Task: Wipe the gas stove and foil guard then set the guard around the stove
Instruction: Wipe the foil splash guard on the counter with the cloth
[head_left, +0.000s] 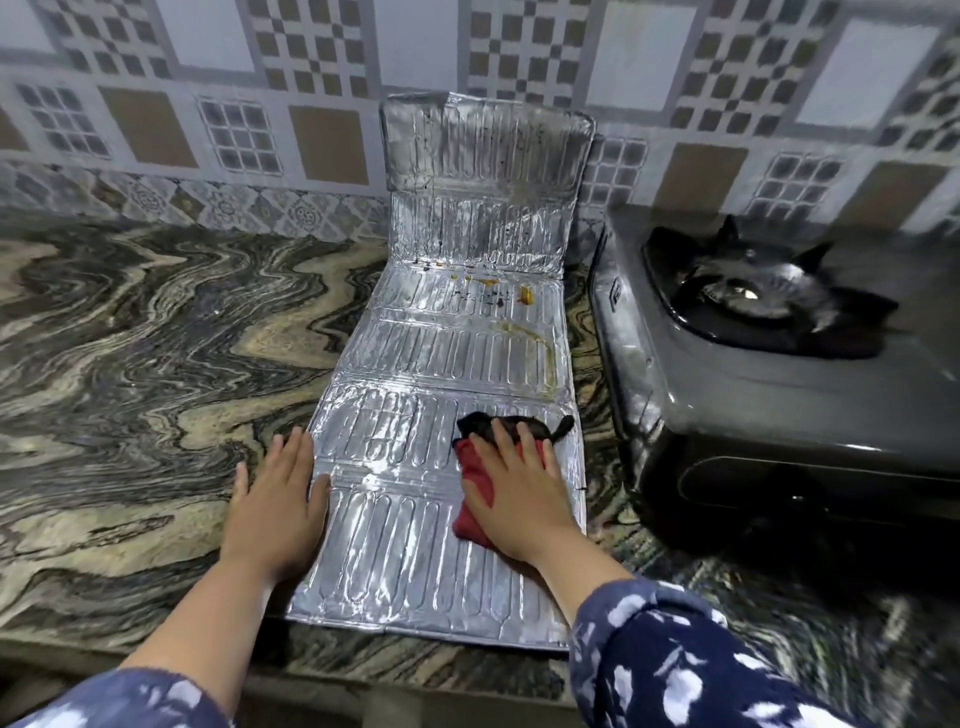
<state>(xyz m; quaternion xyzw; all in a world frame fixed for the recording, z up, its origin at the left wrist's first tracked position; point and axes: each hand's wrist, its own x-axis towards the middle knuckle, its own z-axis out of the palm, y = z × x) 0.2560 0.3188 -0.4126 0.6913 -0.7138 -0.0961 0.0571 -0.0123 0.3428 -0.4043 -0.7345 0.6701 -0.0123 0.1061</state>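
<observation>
**Cloth on the foil guard**

The silver ribbed foil guard (447, 415) lies unfolded on the swirled marble counter (130, 338), its far panel propped against the patterned tiled wall (208, 104). The right hand (519, 493) presses flat, fingers spread, on a red and black cloth (478, 467) at the guard's 4 o'clock. The left hand (280, 504), open and flat, rests on its 8 o'clock edge. The dark grey gas stove (769, 395) sits at 3 o'clock, just beside.

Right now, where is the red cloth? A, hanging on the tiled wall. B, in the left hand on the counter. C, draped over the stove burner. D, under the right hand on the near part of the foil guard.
D: the right hand presses the red cloth flat onto the foil guard, near its right edge.
</observation>
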